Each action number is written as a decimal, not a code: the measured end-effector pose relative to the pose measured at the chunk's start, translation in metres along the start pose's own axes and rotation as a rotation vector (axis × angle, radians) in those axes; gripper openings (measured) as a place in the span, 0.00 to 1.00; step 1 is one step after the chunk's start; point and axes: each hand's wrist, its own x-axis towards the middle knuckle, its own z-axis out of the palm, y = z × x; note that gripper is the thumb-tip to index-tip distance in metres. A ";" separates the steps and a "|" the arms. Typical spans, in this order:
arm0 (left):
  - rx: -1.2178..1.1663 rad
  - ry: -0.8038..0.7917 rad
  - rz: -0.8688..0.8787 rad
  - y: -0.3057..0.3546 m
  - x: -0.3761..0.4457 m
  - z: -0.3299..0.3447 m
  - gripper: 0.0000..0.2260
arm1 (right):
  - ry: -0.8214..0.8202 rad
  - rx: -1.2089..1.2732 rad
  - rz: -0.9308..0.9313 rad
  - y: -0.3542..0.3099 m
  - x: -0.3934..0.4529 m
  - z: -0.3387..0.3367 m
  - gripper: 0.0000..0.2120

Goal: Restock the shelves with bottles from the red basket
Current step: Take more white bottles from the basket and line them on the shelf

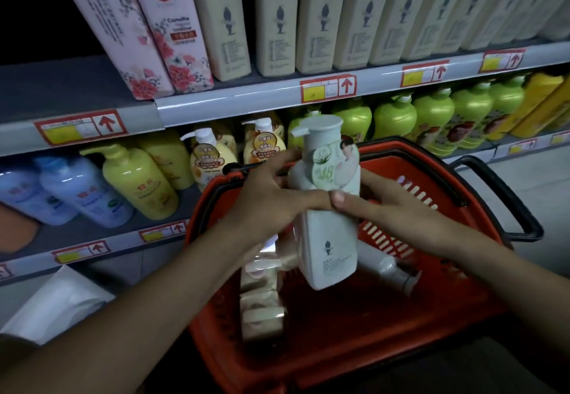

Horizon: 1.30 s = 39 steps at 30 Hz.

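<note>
A pale grey-green pump bottle [327, 239] with a round paper tag at its neck is held upright above the red basket [354, 347]. My left hand [265, 202] grips its middle from the left, thumb across the front. From the right, my right hand [388, 205] holds the same bottle, its thumb meeting the left thumb. Inside the basket lie several cream-coloured bottles [262, 298] at the left and another pale bottle [388, 270] on its side, partly hidden behind the held one.
The upper shelf [246, 100] carries tall cream bottles [320, 17] and two pink floral ones [148, 23]. On the lower shelf stand blue, yellow [138, 180] and green pump bottles [431, 115]. Black basket handles [509, 196] rise at the right. A white sheet [58, 304] lies at the lower left.
</note>
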 end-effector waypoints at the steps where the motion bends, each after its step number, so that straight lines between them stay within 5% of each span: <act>1: -0.028 -0.002 0.017 0.005 0.000 -0.007 0.32 | -0.014 0.016 -0.007 0.002 -0.002 0.002 0.25; 5: -0.126 0.042 0.034 0.017 -0.006 -0.026 0.36 | -0.015 0.032 -0.007 0.007 -0.009 0.015 0.29; 11: 0.010 0.026 0.102 0.046 -0.025 -0.037 0.26 | 0.178 0.165 -0.106 -0.011 -0.015 0.039 0.23; 26: 0.106 0.154 0.440 0.207 -0.105 -0.066 0.26 | 0.385 0.114 -0.578 -0.220 -0.044 0.001 0.19; 31: 0.153 0.256 0.502 0.219 -0.098 -0.067 0.29 | 0.337 0.188 -0.597 -0.238 -0.038 0.002 0.23; 39: 0.203 0.399 0.684 0.288 -0.040 -0.054 0.25 | 0.552 0.104 -0.771 -0.296 0.011 -0.042 0.20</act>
